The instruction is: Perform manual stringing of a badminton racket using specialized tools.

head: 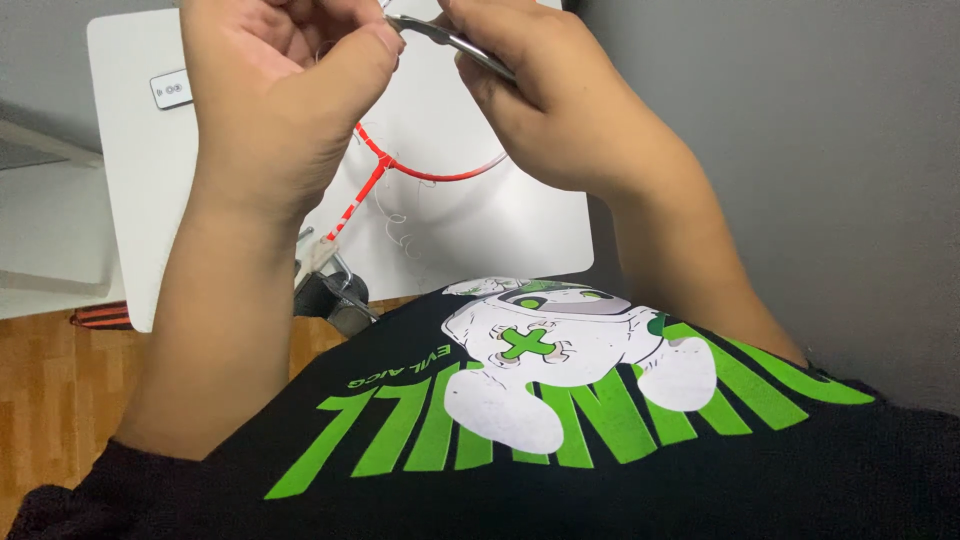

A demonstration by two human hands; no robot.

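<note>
Above the white desk (150,200), the left hand (285,90) pinches a thin pale thread, probably tied to the red cord (375,175) dangling just below its grip. Beside it, the right hand (545,95) is closed around small metal pliers (450,40), tips near the left thumb. Below the desk lies wooden floor (50,400); beyond stands a grey wall (800,150).

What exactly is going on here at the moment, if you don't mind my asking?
A person in a black printed shirt is working close to their chest with both hands raised. The right hand holds a slim metal tool, its tip meeting the fingers of the left hand, which pinch something too small to make out. A red cord with thin white threads hangs below the hands, over a white board.
</note>
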